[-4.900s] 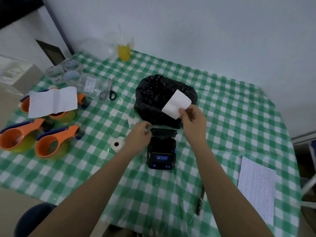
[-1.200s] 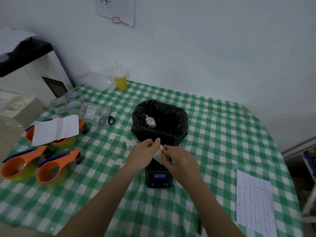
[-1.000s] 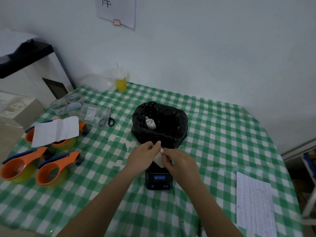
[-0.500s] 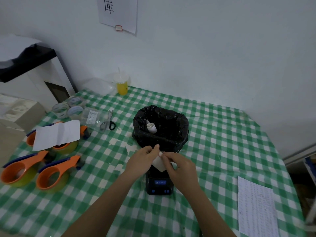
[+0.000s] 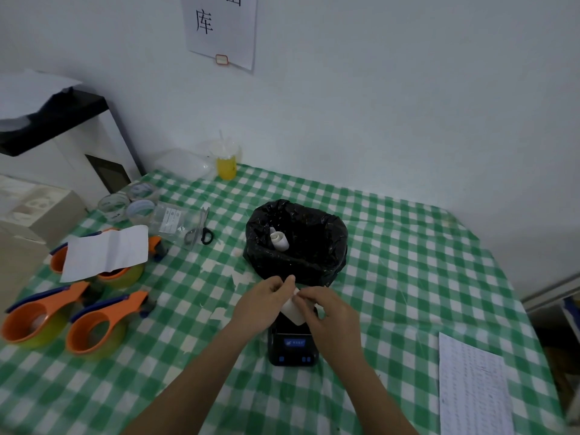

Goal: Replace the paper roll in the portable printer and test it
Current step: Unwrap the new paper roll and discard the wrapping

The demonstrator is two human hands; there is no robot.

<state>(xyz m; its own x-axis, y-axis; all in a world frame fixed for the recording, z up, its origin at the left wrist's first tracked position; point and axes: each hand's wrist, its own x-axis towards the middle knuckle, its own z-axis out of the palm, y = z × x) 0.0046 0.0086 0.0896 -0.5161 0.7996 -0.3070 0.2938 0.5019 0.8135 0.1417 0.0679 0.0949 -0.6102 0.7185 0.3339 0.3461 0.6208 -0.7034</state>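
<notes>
A small black portable printer [image 5: 293, 343] with a blue-lit front panel sits on the green checked tablecloth [image 5: 408, 277]. Its far half is hidden under my hands. My left hand [image 5: 265, 301] and my right hand [image 5: 332, 315] meet just above it, both pinching a small white slip of paper [image 5: 293, 310] between fingertips. Whether the slip still joins the printer cannot be told. Behind the printer stands a bin lined with a black bag [image 5: 314, 246], with a white paper roll [image 5: 279, 241] lying inside it.
Three orange tape dispensers [image 5: 94, 324] and a white folded sheet [image 5: 106, 251] lie at the left. Scissors [image 5: 199, 230], clear tape rolls [image 5: 125, 204] and a yellow drink cup [image 5: 226, 161] sit further back. A printed sheet [image 5: 470, 387] lies at the right. White paper scraps [image 5: 219, 268] dot the cloth.
About five seconds ago my right hand held a white slip over the bin; now both hands pinch a slip above the printer. In the last second the hands barely moved; the view tilted up.
</notes>
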